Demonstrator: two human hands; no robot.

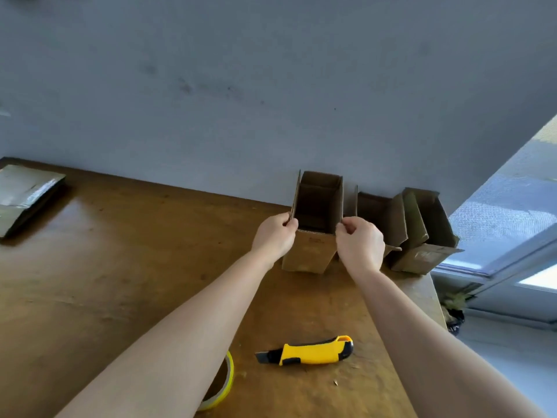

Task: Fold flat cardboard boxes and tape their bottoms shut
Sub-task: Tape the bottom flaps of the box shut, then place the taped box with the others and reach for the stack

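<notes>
Here, the left hand's (275, 235) thumb and curled fingers (288, 222) pinch the upright left flap of an open-topped cardboard box (310, 251) in the centre of the frame. The right hand's (360, 245) fingertips (343, 227) pinch its right top edge. The box stands on the wooden table (120, 267) against the grey wall (241, 86). Its inside shows only shadowed brown corrugated walls. Both wrists are bent slightly inward and the bare forearms reach up from the bottom of the frame.

Just right of it, partly behind the right hand, stands a second box (373, 212), also open. Further right, at the table's corner, a third box (422, 236) leans with its flaps splayed. What either holds cannot be told.

At lower centre lies a yellow and black utility knife (310, 352). Left of it, a yellow-edged tape roll (224, 384) is half hidden by the left forearm. At the far left edge rests a stack of flat cardboard (24, 194) with a glossy sheen.
</notes>
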